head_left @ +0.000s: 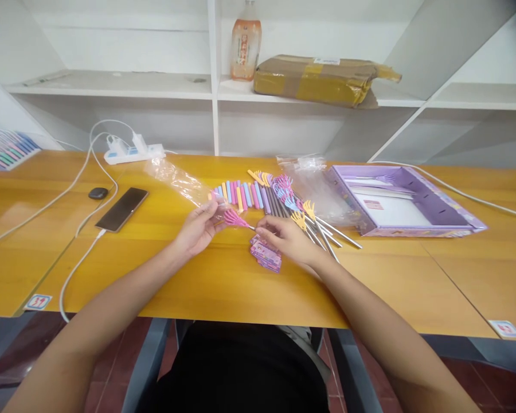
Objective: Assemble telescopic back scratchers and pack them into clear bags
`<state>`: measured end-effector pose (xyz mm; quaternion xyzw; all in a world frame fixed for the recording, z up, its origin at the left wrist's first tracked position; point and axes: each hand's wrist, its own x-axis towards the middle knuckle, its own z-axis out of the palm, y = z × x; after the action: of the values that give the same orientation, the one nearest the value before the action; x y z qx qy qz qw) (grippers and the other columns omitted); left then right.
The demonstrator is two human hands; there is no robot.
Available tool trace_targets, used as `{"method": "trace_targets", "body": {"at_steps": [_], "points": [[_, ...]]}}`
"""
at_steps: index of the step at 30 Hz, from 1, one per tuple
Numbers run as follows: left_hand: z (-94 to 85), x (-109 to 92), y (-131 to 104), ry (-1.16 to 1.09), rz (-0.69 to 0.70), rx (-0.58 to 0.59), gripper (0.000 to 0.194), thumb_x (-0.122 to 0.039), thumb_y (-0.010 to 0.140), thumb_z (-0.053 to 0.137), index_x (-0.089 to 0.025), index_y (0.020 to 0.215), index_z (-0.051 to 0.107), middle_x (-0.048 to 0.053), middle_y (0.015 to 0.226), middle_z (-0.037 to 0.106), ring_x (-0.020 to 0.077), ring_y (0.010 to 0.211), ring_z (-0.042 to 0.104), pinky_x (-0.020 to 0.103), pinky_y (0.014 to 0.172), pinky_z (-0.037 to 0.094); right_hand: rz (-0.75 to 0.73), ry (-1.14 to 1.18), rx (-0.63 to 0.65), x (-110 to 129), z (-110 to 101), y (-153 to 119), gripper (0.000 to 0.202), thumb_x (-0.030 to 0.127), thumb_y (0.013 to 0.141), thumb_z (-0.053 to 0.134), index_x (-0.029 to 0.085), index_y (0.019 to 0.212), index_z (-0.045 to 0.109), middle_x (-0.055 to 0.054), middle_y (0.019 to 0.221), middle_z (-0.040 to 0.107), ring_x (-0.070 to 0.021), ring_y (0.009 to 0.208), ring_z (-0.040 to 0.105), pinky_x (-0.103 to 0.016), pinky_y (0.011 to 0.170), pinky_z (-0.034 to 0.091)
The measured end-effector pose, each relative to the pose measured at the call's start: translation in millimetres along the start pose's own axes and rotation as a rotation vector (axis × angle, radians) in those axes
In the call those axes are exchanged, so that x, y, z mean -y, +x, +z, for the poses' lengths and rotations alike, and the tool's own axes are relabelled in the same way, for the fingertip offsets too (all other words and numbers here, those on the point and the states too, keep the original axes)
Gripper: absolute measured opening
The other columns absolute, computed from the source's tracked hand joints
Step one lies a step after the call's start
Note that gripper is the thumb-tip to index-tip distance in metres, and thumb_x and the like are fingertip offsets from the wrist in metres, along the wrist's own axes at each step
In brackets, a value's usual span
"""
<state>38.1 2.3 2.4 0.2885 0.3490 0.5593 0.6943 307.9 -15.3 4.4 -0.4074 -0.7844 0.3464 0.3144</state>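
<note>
My right hand [286, 236] is closed around the thin metal rod of a back scratcher. Its pink claw-shaped head [234, 218] points left toward my left hand [198, 227]. Between the thumb and fingers of that hand is a clear plastic sleeve [220, 207], beside the pink head. Just beyond both hands lies a row of pink, blue, yellow and purple handles [246, 195]. Several more back scratchers [289, 198] with metal rods are piled to the right of the row. Below my right hand rests a small stack of purple printed cards [265, 255].
A purple open box [413, 230] stands at the right, with clear bags [322, 192] beside it. To the left are a phone [122, 210], a black case [98, 193], white cables and a power strip [134, 154]. A bottle [246, 49] and a taped parcel [318, 79] sit on the shelf.
</note>
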Motion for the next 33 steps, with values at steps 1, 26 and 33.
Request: {"method": "trace_targets", "body": {"at_steps": [1,26,33], "points": [[0.0,0.1,0.0,-0.002,-0.008,-0.004,0.009,-0.024,0.101,0.082,-0.016,0.105,0.085,0.006,0.094,0.086,0.0181,0.090,0.082,0.031,0.085,0.069,0.004,0.008,-0.004,0.6,0.3,-0.1,0.029,0.044,0.107,0.060,0.019,0.095,0.068,-0.003,0.084,0.071,-0.0155,0.074,0.060,-0.028,0.071,0.044],[-12.1,-16.4,16.1,0.009,0.274,-0.109,0.018,-0.030,0.090,0.092,-0.017,0.090,0.080,0.004,0.096,0.085,0.0140,0.086,0.081,0.025,0.085,0.066,0.095,0.507,0.067,-3.7,1.9,-2.2,0.039,0.042,0.101,0.072,0.024,0.133,0.059,-0.005,0.108,0.071,-0.0141,0.074,0.069,-0.029,0.065,0.059],[-14.2,-19.1,20.6,-0.031,0.225,-0.174,0.016,-0.027,0.094,0.089,-0.017,0.092,0.077,0.003,0.096,0.085,0.0115,0.082,0.081,0.023,0.081,0.066,0.060,0.497,0.062,-1.7,-3.9,-0.2,0.035,0.050,0.104,0.073,0.022,0.124,0.067,-0.006,0.097,0.074,-0.0162,0.078,0.070,-0.030,0.068,0.060]]}}
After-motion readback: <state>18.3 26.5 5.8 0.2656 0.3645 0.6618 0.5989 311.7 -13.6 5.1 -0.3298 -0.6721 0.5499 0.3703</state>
